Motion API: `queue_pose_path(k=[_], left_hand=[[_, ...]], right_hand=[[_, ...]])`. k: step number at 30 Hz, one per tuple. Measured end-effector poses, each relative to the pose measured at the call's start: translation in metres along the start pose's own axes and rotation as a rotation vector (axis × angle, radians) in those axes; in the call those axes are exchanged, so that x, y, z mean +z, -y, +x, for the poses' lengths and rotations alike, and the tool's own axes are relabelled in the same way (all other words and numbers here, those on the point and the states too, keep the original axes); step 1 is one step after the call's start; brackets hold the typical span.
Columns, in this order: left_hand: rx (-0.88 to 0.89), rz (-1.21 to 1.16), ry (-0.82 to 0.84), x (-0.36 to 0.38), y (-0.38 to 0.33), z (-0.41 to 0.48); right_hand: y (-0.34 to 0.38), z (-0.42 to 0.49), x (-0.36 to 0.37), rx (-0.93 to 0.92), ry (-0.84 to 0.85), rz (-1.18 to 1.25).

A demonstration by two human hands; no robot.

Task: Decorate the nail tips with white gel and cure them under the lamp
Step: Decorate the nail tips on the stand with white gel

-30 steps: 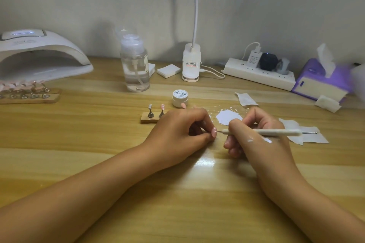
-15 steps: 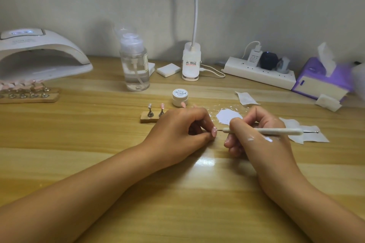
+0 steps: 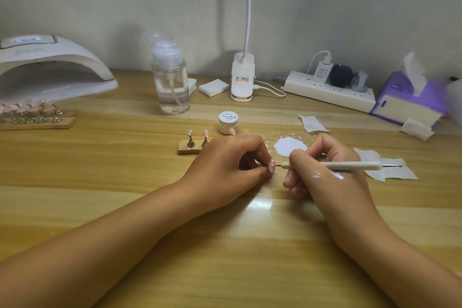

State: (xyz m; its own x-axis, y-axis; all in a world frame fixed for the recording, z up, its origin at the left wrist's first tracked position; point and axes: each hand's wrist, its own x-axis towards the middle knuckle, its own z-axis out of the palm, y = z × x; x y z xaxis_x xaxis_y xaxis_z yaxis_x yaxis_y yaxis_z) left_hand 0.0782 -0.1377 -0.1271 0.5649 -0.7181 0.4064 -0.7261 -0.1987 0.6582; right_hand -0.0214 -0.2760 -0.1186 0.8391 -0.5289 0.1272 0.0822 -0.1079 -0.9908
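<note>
My left hand [image 3: 226,161] pinches a pink nail tip [image 3: 271,166] between thumb and fingers at the table's middle. My right hand [image 3: 322,170] grips a white dotting pen [image 3: 330,165], its fine point touching the nail tip. White gel smears mark the back of my right hand. A puddle of white gel [image 3: 290,145] lies on the table just behind the hands. The white gel jar [image 3: 228,121] stands behind it, lid on. A small wooden stand [image 3: 191,149] holds a bare metal post and another pink tip. The curing lamp [image 3: 50,67] sits at far left.
In front of the lamp, wooden strips [image 3: 37,120] carry several pink tips. A pump bottle [image 3: 171,80], desk lamp base [image 3: 242,77], white pads [image 3: 213,87], power strip [image 3: 330,90] and purple tissue box [image 3: 410,100] line the back. Paper scraps [image 3: 392,169] lie to the right.
Both hands hold nearly the same pose; the pen point has stayed at the nail tip with only slight shifts.
</note>
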Motion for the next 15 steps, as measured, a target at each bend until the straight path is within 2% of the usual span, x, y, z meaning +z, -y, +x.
queue_pose_path(k=[15], left_hand=[[-0.003, 0.005, 0.002, 0.0000, 0.0007, -0.0003]], right_hand=[[0.0040, -0.0030, -0.0003, 0.012, -0.015, 0.008]])
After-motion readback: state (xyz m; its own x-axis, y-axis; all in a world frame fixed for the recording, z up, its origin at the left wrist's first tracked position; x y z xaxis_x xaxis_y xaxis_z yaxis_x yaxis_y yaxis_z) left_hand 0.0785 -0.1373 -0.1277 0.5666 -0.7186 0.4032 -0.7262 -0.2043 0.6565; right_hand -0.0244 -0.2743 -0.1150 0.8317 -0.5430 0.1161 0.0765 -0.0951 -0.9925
